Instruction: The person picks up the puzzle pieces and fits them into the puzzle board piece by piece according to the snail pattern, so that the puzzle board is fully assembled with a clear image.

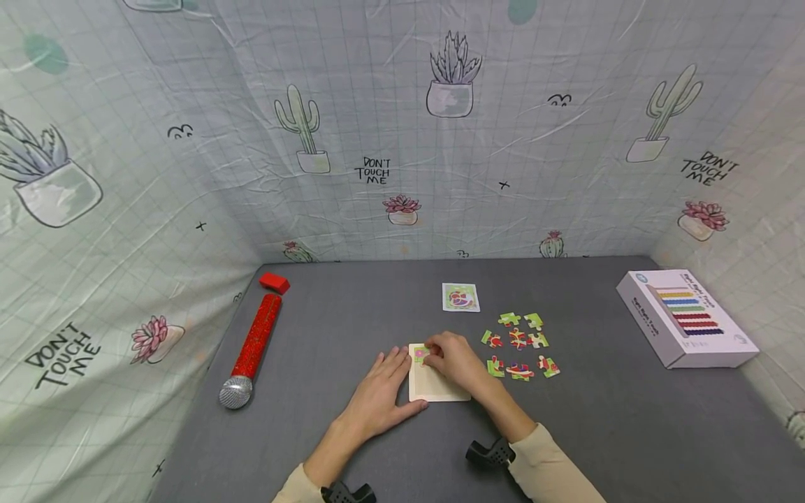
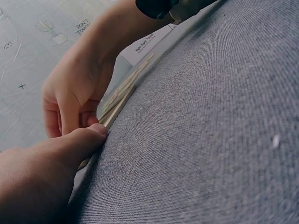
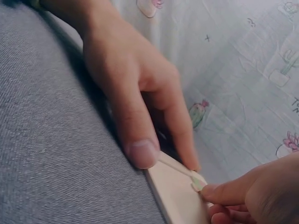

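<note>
A pale wooden puzzle tray point(image 1: 440, 391) lies on the grey table in front of me. My left hand point(image 1: 379, 395) rests along its left side with fingers stretched out, the thumb touching the near edge in the left wrist view. At the tray's upper left corner, my right hand point(image 1: 454, 358) pinches a green puzzle piece point(image 3: 197, 183) with a pink patch. That piece is partly hidden by the fingertips. To the right of the right hand, several loose puzzle pieces point(image 1: 518, 339) in green, red and white lie spread out.
A small picture card point(image 1: 461, 297) lies beyond the tray. On the left are a glittery red microphone point(image 1: 256, 337) and a red block point(image 1: 274, 283). A white box point(image 1: 688, 321) showing coloured rows sits at the right. Patterned cloth point(image 1: 402, 140) hangs around the table.
</note>
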Demonstrator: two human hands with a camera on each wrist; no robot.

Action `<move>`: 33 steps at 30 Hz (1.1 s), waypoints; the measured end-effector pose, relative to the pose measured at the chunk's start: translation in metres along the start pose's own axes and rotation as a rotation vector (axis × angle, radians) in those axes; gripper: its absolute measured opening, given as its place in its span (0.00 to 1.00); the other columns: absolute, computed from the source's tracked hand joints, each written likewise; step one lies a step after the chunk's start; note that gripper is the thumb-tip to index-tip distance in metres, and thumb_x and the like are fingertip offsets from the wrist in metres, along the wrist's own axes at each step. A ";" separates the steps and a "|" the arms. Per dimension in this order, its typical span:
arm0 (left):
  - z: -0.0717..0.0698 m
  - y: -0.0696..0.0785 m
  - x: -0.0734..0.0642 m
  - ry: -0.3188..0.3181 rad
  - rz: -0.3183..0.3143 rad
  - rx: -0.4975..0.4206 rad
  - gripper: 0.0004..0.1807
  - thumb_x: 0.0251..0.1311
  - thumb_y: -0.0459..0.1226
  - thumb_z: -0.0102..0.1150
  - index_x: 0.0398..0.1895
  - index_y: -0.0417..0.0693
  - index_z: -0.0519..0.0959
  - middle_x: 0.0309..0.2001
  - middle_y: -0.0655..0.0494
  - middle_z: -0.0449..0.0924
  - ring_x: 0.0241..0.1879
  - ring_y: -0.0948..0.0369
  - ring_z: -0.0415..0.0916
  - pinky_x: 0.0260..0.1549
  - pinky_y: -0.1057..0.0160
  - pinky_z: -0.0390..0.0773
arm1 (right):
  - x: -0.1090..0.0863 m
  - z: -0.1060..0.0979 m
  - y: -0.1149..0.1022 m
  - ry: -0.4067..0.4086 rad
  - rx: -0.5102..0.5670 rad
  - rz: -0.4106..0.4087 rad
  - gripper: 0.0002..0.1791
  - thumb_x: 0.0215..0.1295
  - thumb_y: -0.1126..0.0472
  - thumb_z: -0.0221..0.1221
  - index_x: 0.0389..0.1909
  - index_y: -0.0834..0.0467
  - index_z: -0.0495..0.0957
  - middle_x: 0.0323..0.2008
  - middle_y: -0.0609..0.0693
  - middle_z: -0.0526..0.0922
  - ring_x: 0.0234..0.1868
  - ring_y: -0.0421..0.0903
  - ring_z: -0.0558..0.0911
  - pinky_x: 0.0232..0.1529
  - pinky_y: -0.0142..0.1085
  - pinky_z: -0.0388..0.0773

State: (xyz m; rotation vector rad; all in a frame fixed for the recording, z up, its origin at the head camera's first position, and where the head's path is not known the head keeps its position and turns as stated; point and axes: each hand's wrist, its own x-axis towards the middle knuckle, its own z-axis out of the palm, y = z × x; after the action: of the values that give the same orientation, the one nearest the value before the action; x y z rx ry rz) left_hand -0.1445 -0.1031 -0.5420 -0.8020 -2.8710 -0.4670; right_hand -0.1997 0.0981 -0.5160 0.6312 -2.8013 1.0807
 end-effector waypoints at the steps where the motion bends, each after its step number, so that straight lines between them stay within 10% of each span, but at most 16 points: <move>1: 0.000 0.000 0.000 0.004 0.002 0.003 0.48 0.61 0.65 0.57 0.72 0.39 0.67 0.75 0.45 0.64 0.76 0.50 0.59 0.76 0.47 0.60 | 0.000 -0.001 0.000 0.001 -0.007 -0.001 0.11 0.56 0.65 0.71 0.40 0.65 0.86 0.26 0.47 0.79 0.27 0.36 0.73 0.27 0.25 0.70; 33: 0.002 0.000 0.000 0.016 -0.006 0.010 0.48 0.61 0.65 0.58 0.72 0.38 0.67 0.75 0.46 0.64 0.76 0.51 0.59 0.76 0.48 0.59 | 0.001 -0.081 0.064 0.201 0.013 0.193 0.26 0.64 0.55 0.67 0.59 0.64 0.78 0.52 0.61 0.79 0.46 0.56 0.80 0.41 0.48 0.79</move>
State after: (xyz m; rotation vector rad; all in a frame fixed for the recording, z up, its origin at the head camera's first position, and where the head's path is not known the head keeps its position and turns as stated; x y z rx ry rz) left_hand -0.1450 -0.1024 -0.5442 -0.7848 -2.8595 -0.4570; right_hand -0.2329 0.1938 -0.4957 0.2403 -2.7239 1.1243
